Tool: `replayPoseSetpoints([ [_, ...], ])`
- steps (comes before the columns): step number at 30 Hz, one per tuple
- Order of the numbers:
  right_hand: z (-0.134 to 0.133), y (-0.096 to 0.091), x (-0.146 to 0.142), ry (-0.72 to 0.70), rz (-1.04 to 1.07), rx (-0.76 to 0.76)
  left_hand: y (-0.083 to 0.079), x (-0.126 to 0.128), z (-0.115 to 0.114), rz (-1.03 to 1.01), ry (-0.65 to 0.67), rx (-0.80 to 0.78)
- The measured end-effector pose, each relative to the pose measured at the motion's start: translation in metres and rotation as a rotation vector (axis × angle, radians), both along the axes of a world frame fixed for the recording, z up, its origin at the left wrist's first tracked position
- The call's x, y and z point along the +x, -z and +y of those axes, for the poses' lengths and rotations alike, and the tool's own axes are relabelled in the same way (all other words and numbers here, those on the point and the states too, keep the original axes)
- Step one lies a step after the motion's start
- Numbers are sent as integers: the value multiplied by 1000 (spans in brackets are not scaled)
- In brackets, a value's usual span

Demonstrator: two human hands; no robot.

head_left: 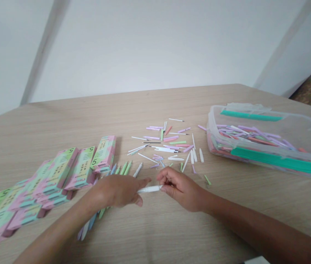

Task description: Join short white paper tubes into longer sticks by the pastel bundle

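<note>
A white pen (150, 189) lies level between my two hands, low over the table. Its left end runs into my left hand (119, 190), which holds it in the palm side while the index finger and thumb stick out past it. With thumb and fingertips, my right hand (181, 189) pinches the pen's other end; the tip is hidden there. Under and beside my left hand lie several pens, among them a green pen (128, 168) and a white one (138, 170). Loose pen parts are spread beyond my hands, with white barrel pieces (194, 155) and thin refills (168, 149).
Several pastel pink and green boxes (105, 152) marked 5 are stacked at the left. A clear plastic bin (221, 156) with teal tape holds many coloured pen parts at the right. The wooden table (117, 110) meets a white wall (155, 47) behind.
</note>
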State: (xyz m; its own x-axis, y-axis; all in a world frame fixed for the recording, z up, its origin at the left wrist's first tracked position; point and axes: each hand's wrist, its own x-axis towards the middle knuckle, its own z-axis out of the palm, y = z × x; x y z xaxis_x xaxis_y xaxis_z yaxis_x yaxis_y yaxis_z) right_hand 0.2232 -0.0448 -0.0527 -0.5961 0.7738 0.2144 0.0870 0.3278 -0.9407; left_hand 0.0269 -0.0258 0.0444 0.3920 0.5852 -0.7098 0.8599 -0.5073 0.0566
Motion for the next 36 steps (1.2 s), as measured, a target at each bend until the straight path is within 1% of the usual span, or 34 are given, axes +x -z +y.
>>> replayPoseSetpoints([
  [3, 0, 3, -4, 1, 40, -57, -4, 3, -2, -12, -6, -7],
  [6, 0, 7, -6, -29, 109, -172, -7, 2, -2, -32, -3, -9],
  [8, 1, 9, -6, -43, 134, -220, -7, 1, -3, -50, 0, 0],
  [10, 2, 10, -6, -37, 116, -202, -8, 0, -3, -50, -6, 14],
  [14, 0, 5, -6, -19, 27, -63, -8, -1, -4, -47, -11, 32],
  [19, 0, -12, -7, 65, -33, 122, -9, -2, -4, -81, -3, 58],
  [24, 6, -35, -12, 128, -32, 226, -13, -9, -4, -148, -14, 114],
  [28, 10, -56, -25, 141, 25, 254, -19, -16, -7, -130, -37, 185],
  [31, 12, -69, -36, 124, 70, 256, -24, -22, -9, -170, -50, 218],
  [36, 13, -81, -48, 123, 72, 290, -31, -30, -9, -201, -75, 202],
])
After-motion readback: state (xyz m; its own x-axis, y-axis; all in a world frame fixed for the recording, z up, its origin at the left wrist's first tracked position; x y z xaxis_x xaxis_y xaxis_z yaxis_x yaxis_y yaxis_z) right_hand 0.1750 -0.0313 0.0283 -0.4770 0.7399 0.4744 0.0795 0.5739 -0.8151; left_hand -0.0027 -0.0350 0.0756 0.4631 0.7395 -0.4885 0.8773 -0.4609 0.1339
